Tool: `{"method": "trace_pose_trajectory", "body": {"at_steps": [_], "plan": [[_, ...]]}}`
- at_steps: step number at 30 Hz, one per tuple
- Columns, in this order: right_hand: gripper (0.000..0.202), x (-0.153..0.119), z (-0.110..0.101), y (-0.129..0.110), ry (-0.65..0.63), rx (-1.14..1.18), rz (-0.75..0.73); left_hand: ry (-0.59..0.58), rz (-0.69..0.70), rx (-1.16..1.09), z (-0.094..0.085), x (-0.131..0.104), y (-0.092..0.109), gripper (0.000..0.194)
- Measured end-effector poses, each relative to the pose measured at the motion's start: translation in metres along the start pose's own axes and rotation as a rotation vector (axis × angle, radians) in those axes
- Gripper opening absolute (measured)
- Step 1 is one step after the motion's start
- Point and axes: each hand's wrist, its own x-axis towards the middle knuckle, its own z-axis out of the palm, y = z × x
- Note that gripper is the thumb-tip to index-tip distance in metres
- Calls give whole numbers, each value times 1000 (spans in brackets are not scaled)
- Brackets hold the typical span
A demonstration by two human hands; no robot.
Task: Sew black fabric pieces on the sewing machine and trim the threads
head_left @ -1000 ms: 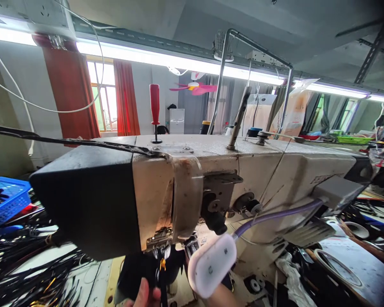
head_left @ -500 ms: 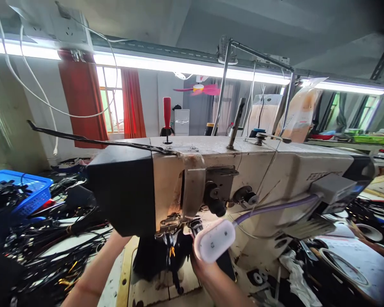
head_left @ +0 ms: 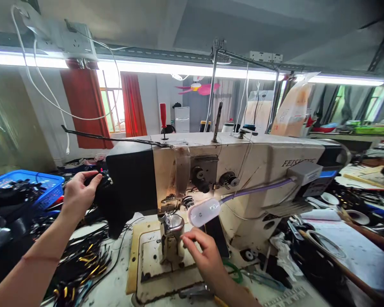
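far left there's a blue plastic basket [head_left: 53,195] full of black pieces [head_left: 19,187], then the left hand [head_left: 81,189] has a floppy black piece [head_left: 112,213] pinched between thumb and fingers, hanging by the sewing machine's [head_left: 262,170] dark end. the right hand [head_left: 206,251] is curled near the metal presser area [head_left: 173,228], can't tell if it's holding anything, and way back right sits a green tray [head_left: 371,129], contents too tiny.

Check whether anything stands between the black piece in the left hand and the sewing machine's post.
Partly: the machine's black end cover overhangs the stretch from the black piece to the post. Beneath it, nothing visible blocks the way; the right hand is beside the post.
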Motion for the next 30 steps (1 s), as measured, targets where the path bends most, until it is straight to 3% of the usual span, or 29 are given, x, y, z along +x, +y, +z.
{"method": "trace_pose_trajectory", "body": {"at_steps": [2,5,8,11,14,15,19,22,25,30], "plan": [[17,-26,19,-15,-106,-37,-189,5,-19,0,-28,-29,-9,38],[26,-57,48,-33,-145,-32,-361,-33,-27,-23,-48,-104,-21,45],[31,-76,55,-36,-186,-64,-200,-142,-112,-50,-47,-173,-28,45],[22,-92,30,-12,-255,-357,1,-227,-129,14,-39,-208,-35,50],[40,-114,-17,28,-303,-1016,18,-408,-134,56,-32,-210,-42,64],[45,-121,-32,40,-289,-1098,45,-514,-143,51,-30,-206,-44,66],[55,-135,-79,62,-367,-1158,19,-955,-235,-67,-22,-187,-51,78],[61,-124,-96,57,-434,-1170,0,-1173,-363,-119,-17,-177,-51,64],[58,-106,-104,50,-518,-1147,-18,-1285,-423,-107,-17,-172,-44,39],[53,-81,-113,36,-582,-1067,-21,-1262,-470,-177,-28,-177,-29,32]]}}
